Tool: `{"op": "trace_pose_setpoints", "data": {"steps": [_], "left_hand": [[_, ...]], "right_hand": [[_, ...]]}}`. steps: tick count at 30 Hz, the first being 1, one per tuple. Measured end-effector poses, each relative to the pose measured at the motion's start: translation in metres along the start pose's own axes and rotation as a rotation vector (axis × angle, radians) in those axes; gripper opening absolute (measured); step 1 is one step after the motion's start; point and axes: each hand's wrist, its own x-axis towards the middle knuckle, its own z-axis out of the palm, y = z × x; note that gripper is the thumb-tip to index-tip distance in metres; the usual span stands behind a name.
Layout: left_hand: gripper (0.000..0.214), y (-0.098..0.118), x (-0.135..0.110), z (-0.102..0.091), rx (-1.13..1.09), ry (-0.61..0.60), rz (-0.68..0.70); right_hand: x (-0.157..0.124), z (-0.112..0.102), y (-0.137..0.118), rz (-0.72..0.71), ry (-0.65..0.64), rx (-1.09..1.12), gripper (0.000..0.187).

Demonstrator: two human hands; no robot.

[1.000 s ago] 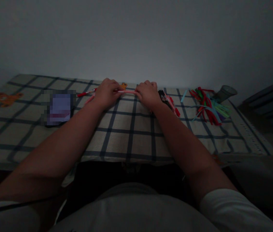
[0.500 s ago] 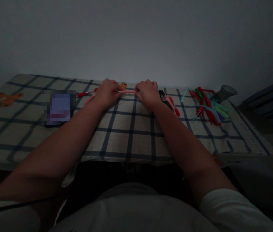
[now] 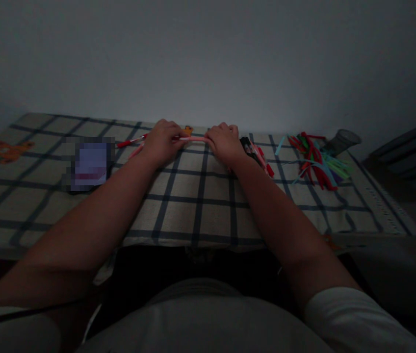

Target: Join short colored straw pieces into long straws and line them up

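A narrow pink strip (image 3: 196, 139) stretches level between my two hands near the back of the table; its exact material is hard to make out. My left hand (image 3: 164, 141) pinches its left part, and a longer pink piece (image 3: 136, 151) shows on the other side of that hand. My right hand (image 3: 224, 142) is closed on the strip's right end, its fingertips partly hidden. A red-and-white pen (image 3: 132, 141) lies just left of my left hand. Close beside my right hand are black pens or markers (image 3: 249, 149) and red and pink pieces (image 3: 264, 159).
A checked cloth (image 3: 182, 211) covers the table, which meets a grey wall. At left lies a phone (image 3: 91, 164), its screen blurred. On the right, a tangle of coloured strips (image 3: 318, 166) lies by a clear cup (image 3: 345, 141) tipped on its side.
The fingers of my right hand have shifted slightly on the end of the pink strip. My left hand stays almost where it was.
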Motion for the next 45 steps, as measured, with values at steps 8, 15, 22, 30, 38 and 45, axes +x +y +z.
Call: {"op": "trace_pose_setpoints", "data": {"steps": [8,15,22,30,38,45], "left_hand": [[0.023,0.002,0.0,-0.002,0.006,-0.024,-0.01],[0.029,0.004,0.0,-0.005,-0.01,-0.016,0.014],[0.04,0.001,0.0,0.0,0.006,-0.043,0.006],[0.037,0.002,0.0,-0.001,-0.006,-0.052,-0.03],[0.03,0.003,0.0,-0.002,-0.062,-0.011,-0.039],[0.038,0.022,-0.003,-0.002,-0.463,-0.114,-0.085]], "right_hand": [[0.002,0.008,0.005,-0.021,0.014,0.031,0.057],[0.001,-0.001,0.001,0.053,0.013,0.051,0.059],[-0.001,-0.007,0.003,0.016,0.097,0.072,0.05],[0.003,0.003,0.008,-0.01,0.092,0.081,0.049],[0.007,0.006,0.011,0.039,0.151,0.316,0.041],[0.018,0.012,0.006,0.149,0.303,1.069,0.046]]}}
